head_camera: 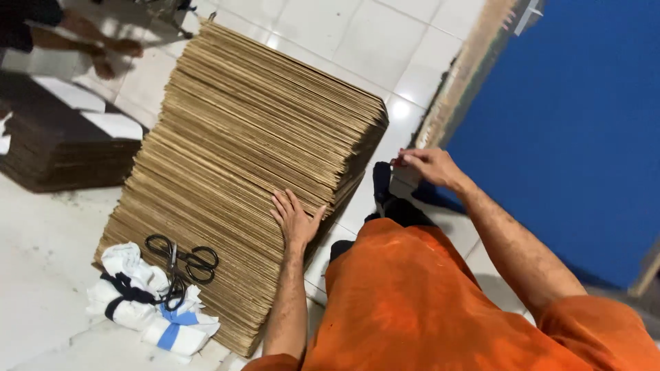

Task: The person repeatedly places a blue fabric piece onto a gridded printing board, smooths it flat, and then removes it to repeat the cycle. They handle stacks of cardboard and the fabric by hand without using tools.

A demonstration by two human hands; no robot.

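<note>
the person in the orange shirt (440, 302) stands over a big stack of cardboard sheets (254, 137) that sits on the white tile floor (41, 254). the sheets are flat, brown, and piled w/ the edges stepped, so the pile leans a bit toward the far side.

the left hand (294, 218) lies flat on the top sheet, near the edge of the stack closest to the person, at about the middle of that edge. fingers are spread wide and straight, palm down, it holds nothing, only presses on the cardboard.

the right hand (427, 165) is off the stack, to the right of its corner, over the floor near the blue wall (570, 130). thumb and fingers are pinched narrow on smth small and red; i cannot tell what it is, too small.

on the top sheet, near the left front corner of the stack, lie black scissors (182, 264), the blades closed. they rest partly on a bundle of white cloth (148, 302) w/ dark and blue bands, which sits at that same corner and hangs over to the floor.

far left on the floor there is a lower dark stack (62, 148) w/ white sheets on top. at the top left edge the bare feet of another person (113, 55) are seen, well apart from the hands.
</note>
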